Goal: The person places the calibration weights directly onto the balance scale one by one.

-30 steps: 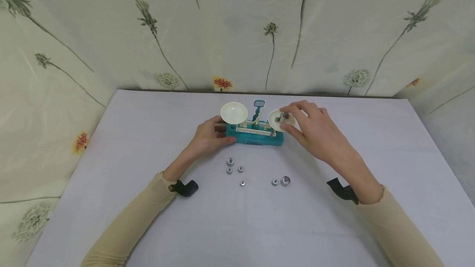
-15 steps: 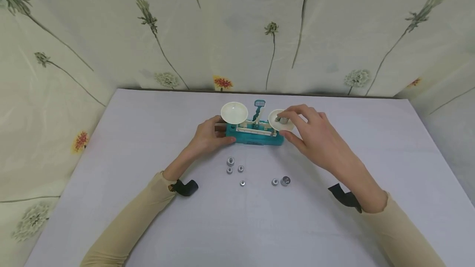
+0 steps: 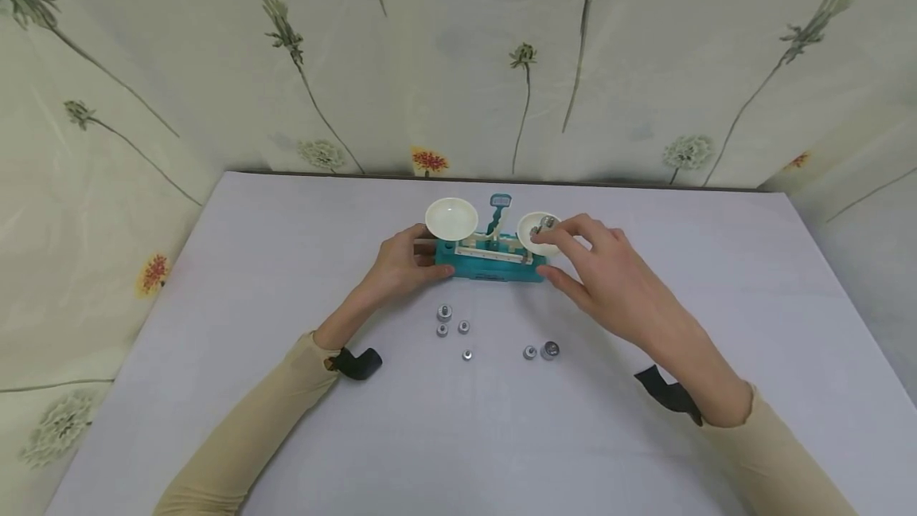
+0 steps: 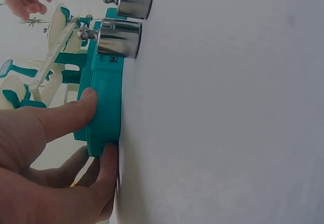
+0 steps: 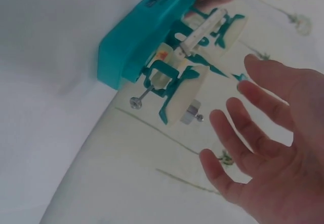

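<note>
A teal balance scale (image 3: 490, 267) with two cream pans stands near the table's far edge. My left hand (image 3: 397, 271) grips the left end of its base, with the thumb on the near side and fingers at the end and behind. One metal weight (image 5: 190, 112) sits in the right pan (image 5: 185, 100), its knob pointing away from the pan. My right hand (image 3: 616, 277) hovers beside that pan, fingers apart and loosely bent, holding nothing in the right wrist view. The left pan (image 3: 451, 219) holds nothing visible.
In front of the scale, several metal weights stand on the white table (image 3: 401, 436). A larger one (image 3: 550, 350) and a small one (image 3: 530, 352) are at the right; another weight (image 3: 444, 312) is in the left group. A flowered cloth (image 3: 458, 62) hangs behind.
My right hand has let go of the weight in the right pan, and its fingers have spread and drawn back slightly toward me. My left hand has stayed on the base.
</note>
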The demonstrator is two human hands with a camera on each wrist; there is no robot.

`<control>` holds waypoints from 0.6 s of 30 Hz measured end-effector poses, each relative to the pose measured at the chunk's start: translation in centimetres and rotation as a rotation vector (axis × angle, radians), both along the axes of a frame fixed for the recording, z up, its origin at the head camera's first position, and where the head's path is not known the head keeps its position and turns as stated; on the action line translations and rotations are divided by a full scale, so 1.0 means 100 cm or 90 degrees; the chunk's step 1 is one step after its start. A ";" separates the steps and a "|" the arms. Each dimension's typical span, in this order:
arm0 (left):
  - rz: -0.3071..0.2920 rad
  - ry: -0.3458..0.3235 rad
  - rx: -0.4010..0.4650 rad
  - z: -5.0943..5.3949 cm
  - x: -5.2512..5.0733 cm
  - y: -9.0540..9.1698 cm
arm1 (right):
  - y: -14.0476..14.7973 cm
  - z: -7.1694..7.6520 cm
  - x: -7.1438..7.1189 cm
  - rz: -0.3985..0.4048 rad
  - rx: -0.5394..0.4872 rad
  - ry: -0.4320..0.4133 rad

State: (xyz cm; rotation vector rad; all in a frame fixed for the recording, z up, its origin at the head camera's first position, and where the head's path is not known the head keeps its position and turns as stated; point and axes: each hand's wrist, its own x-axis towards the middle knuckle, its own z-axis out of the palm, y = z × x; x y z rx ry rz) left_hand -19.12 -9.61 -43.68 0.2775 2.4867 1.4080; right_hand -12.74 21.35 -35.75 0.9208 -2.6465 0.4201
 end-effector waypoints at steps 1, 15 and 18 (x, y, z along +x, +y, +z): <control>0.000 0.000 0.000 0.000 0.000 0.000 | 0.000 0.000 0.001 -0.001 0.002 -0.001; 0.000 -0.006 -0.002 0.003 0.001 0.000 | -0.002 0.000 0.007 0.012 0.039 -0.053; -0.001 -0.008 -0.003 0.004 0.002 0.000 | -0.002 -0.002 0.008 0.026 0.047 -0.068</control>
